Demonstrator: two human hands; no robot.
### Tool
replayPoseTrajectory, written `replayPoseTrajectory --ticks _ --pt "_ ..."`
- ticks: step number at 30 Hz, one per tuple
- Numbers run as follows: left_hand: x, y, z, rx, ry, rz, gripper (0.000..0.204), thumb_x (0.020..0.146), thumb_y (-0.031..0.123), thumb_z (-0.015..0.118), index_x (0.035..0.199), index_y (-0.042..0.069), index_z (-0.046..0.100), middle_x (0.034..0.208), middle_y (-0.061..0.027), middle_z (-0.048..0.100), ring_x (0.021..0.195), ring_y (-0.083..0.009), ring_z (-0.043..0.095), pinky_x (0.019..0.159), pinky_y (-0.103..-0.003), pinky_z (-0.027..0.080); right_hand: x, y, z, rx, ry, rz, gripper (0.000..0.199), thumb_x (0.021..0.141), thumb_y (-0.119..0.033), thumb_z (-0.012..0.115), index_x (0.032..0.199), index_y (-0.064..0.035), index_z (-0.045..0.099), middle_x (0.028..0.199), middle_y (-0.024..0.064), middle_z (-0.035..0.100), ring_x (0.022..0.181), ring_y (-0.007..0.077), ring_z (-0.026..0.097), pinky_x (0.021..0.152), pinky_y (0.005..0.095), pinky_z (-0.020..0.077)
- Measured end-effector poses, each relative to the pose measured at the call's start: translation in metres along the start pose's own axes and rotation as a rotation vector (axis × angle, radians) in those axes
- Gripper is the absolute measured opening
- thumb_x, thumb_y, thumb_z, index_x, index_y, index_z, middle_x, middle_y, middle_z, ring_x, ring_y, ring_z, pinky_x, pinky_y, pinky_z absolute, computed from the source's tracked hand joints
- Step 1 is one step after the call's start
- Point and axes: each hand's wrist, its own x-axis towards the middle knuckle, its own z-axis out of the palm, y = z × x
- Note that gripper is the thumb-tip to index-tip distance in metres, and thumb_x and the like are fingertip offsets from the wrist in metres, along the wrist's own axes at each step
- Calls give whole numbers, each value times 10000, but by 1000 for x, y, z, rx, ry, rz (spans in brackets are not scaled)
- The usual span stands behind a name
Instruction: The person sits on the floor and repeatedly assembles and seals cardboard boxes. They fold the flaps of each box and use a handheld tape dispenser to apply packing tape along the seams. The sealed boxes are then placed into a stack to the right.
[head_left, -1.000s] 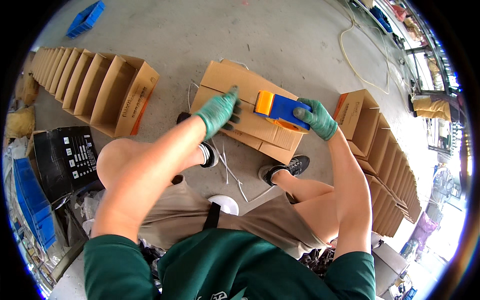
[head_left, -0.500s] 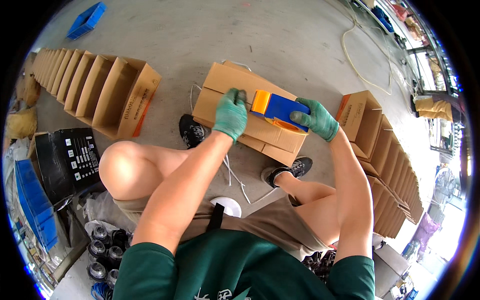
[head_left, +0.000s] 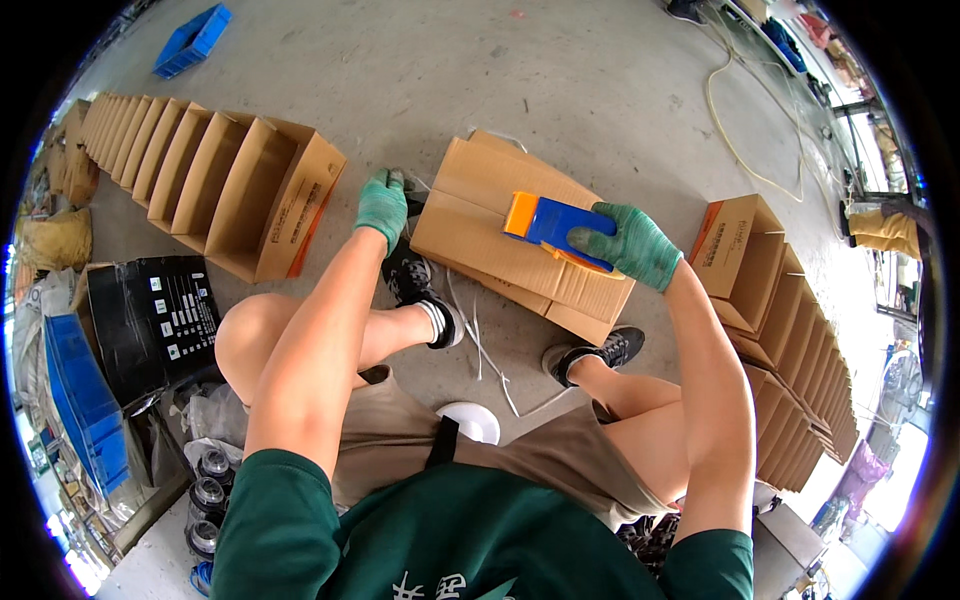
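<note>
A flattened cardboard carton (head_left: 475, 225) lies at a slant on the floor between my shoes. My right hand (head_left: 635, 245), in a green glove, grips a blue tape dispenser (head_left: 560, 222) with an orange end, over the carton's right half. Part of a tape roll shows beneath its blue body. My left hand (head_left: 383, 207), also gloved, is off the carton's left side, above my shoe. Its fingers are curled together; what they hold, if anything, is hidden. A thin white strap (head_left: 476, 335) trails from under the carton toward me.
Rows of open cardboard boxes stand at left (head_left: 285, 200) and right (head_left: 740, 245). A black box (head_left: 150, 320) and a blue bin (head_left: 80, 400) are at my left. Another blue crate (head_left: 192, 42) lies far left. A pale hose (head_left: 735, 155) curves across the floor.
My left hand has left the carton's top and moved left, beyond its edge. The tape dispenser stays in my right hand over the carton. My left leg has shifted.
</note>
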Motion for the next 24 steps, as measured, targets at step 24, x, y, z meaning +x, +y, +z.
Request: replayPoseTrajectory --ticks 24 --pt "-27 39 13 176 -407 481 597 1024 443 527 1543 213 341 1586 -121 362 1444 -277 368 1167 -385 326 -91 99 -103 -182 43 186 416 898 -353 741 1109 2 692 941 103 705 851 179 620 821 345 503"
